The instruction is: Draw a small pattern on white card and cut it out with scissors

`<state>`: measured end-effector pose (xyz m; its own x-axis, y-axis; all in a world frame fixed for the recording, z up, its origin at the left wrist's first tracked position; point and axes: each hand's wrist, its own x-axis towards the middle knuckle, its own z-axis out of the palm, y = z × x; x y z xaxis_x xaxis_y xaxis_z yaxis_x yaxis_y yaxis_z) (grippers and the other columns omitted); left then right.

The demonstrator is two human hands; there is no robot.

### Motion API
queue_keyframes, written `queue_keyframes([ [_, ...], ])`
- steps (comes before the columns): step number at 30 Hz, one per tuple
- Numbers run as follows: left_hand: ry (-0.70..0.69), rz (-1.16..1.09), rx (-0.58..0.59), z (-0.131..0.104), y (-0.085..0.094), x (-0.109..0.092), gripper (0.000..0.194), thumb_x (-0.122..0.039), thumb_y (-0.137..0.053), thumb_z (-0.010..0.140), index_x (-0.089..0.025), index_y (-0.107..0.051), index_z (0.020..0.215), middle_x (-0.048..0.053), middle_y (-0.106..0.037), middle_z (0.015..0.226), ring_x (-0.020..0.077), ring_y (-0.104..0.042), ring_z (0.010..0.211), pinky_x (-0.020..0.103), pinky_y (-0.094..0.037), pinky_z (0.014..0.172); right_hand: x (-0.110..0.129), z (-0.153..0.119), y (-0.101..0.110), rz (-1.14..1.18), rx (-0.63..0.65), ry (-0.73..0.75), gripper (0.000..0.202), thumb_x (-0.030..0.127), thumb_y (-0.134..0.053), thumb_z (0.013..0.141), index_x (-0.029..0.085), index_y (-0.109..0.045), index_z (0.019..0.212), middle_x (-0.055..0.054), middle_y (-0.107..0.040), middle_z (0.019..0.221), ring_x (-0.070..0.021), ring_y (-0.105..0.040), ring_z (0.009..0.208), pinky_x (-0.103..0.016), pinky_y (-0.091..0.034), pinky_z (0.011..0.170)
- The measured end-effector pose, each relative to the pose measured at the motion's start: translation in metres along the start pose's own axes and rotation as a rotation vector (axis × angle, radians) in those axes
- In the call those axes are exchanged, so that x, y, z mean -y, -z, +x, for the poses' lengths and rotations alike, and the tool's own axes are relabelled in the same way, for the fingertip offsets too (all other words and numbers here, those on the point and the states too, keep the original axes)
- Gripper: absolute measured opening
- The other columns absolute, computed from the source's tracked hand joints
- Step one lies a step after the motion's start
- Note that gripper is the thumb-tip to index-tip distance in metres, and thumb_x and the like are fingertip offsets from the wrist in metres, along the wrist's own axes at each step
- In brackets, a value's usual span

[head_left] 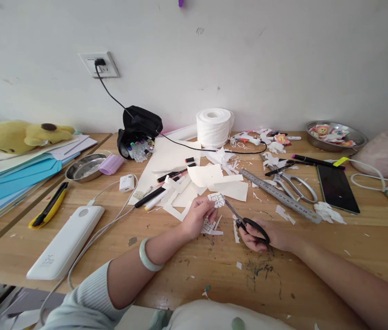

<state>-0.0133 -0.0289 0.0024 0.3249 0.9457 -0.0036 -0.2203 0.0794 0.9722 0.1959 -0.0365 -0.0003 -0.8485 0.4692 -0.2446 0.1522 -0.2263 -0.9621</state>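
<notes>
Between the fingertips of my left hand (pixel 199 217) is a small white paper piece (pixel 216 200) with a black line drawing on it. My right hand (pixel 256 234) holds black-handled scissors (pixel 234 211), their tips at the right edge of that piece. Another drawn paper piece (pixel 209 225) lies on the table beside my left hand, with thin paper strips around it. Larger cream paper sheets (pixel 230 187) lie just behind both hands.
A steel ruler (pixel 279 195), metal scissors (pixel 295 185) and a phone (pixel 338 188) lie right. Left are a white power bank (pixel 66 242), its cables and a yellow cutter (pixel 48 206). A paper roll (pixel 213 128) and black pen case (pixel 139 133) stand behind.
</notes>
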Motion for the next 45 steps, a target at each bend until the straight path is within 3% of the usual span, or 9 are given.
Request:
queue_keyframes([
  [8,0.034,-0.06,0.077,0.0,-0.001,0.001,0.036,-0.033,-0.049,0.076,-0.019,-0.036,0.045,-0.003,-0.042,0.039,0.0087,-0.034,0.04,0.028,-0.026,0.05,0.005,0.001,-0.002,-0.002,-0.026,-0.039,0.056,0.075,-0.039,0.075,0.02,-0.034,0.063,0.009,-0.037,0.044,-0.0037,-0.025,0.036,-0.02,-0.019,0.037],
  [17,0.046,-0.078,0.088,0.0,-0.001,0.001,0.038,-0.034,-0.05,0.075,-0.019,-0.036,0.044,-0.002,-0.042,0.039,0.0094,-0.035,0.041,0.027,-0.026,0.049,-0.009,0.002,0.004,0.056,0.0,0.0,0.053,0.07,-0.04,0.078,0.02,-0.034,0.065,0.008,-0.04,0.044,-0.0035,-0.026,0.035,-0.02,-0.019,0.036],
  [33,0.131,-0.063,0.153,-0.003,-0.003,-0.001,0.038,-0.039,-0.052,0.077,-0.017,-0.042,0.048,-0.001,-0.048,0.043,0.0099,-0.041,0.043,0.027,-0.029,0.05,-0.004,0.002,0.001,0.073,0.009,0.007,0.05,0.068,-0.043,0.079,0.02,-0.034,0.065,0.009,-0.038,0.043,-0.0042,-0.025,0.035,-0.021,-0.019,0.037],
  [45,0.123,-0.05,0.192,-0.002,-0.001,-0.001,0.036,-0.033,-0.049,0.076,-0.018,-0.038,0.045,-0.001,-0.046,0.041,0.0098,-0.039,0.042,0.027,-0.03,0.051,-0.007,0.0,0.002,0.001,0.016,0.043,0.049,0.065,-0.039,0.083,0.02,-0.033,0.065,0.008,-0.039,0.045,-0.0039,-0.026,0.035,-0.02,-0.02,0.037],
])
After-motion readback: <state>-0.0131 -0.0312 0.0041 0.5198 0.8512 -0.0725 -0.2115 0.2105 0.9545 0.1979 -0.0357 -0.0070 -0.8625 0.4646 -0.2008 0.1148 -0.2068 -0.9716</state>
